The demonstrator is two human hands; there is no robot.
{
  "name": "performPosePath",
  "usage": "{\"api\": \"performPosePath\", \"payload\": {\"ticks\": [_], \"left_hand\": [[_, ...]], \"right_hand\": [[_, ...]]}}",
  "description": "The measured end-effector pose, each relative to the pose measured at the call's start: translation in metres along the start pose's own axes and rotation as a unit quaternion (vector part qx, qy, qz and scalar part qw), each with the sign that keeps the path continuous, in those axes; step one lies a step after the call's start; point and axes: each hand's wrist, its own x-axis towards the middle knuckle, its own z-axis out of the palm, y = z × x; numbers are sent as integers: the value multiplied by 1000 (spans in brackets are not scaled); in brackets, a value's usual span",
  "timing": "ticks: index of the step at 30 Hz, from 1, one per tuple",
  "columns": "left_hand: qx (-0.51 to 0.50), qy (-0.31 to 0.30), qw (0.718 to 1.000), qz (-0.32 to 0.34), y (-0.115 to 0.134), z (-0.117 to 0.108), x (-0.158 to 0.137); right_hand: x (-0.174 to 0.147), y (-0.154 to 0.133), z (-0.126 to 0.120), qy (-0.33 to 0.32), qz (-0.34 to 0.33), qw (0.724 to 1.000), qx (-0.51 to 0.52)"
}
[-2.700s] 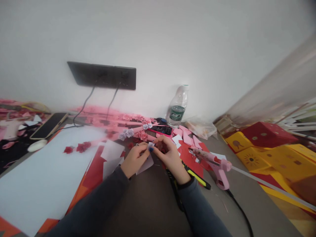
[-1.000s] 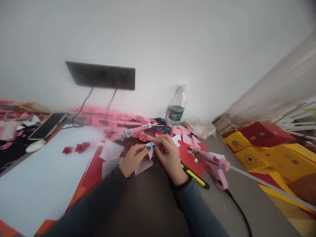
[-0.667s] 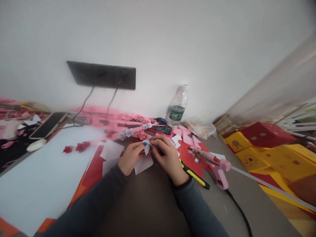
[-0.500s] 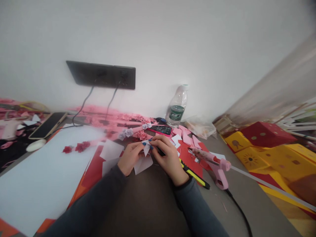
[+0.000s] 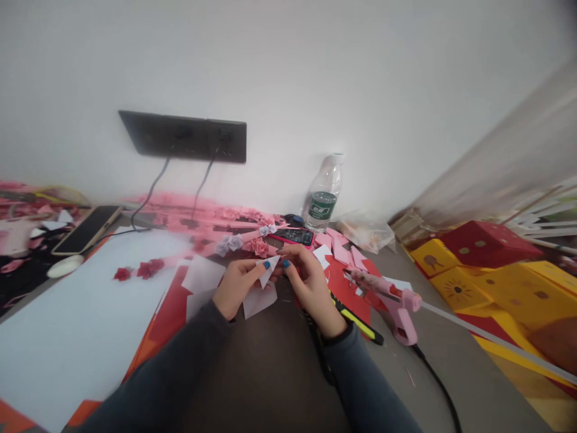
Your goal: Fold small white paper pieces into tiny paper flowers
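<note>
A small white paper [image 5: 269, 273], folded to a point, is pinched between the thumb and fingers of my left hand [image 5: 237, 285]. My right hand [image 5: 311, 285] is closed at the paper's right corner, its thumb and curled fingertips meeting there. Both thumbs show blue nails. Just below the hands lies a flat white paper square [image 5: 260, 300] on the grey table [image 5: 270, 373]. Behind the left hand are paper flowers, pale lilac [image 5: 229, 244] and pink [image 5: 256, 247]. A black-and-yellow utility knife [image 5: 360, 325] lies partly behind my right wrist.
To the right lies a pink glue gun [image 5: 396, 300] with a long glue stick and black cord. Red paper [image 5: 345, 288], a phone [image 5: 293, 237] and a water bottle [image 5: 323, 201] are behind the hands. Large white sheets [image 5: 90, 313] cover the left; yellow boxes [image 5: 509, 294] stand at far right.
My right hand's thumb and fingers have shifted slightly right along the folded paper. The paper has turned, and more of its face shows beside my left thumb.
</note>
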Motion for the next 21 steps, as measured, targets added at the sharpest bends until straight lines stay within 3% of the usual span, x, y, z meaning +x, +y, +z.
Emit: {"api": "performPosePath", "payload": {"ticks": [6, 21], "left_hand": [[73, -11, 997, 38, -2, -3, 0], [21, -35, 999, -2, 2, 2, -3]], "right_hand": [[2, -1, 1, -57, 67, 995, 55], [4, -5, -1, -67, 37, 997, -18]]}}
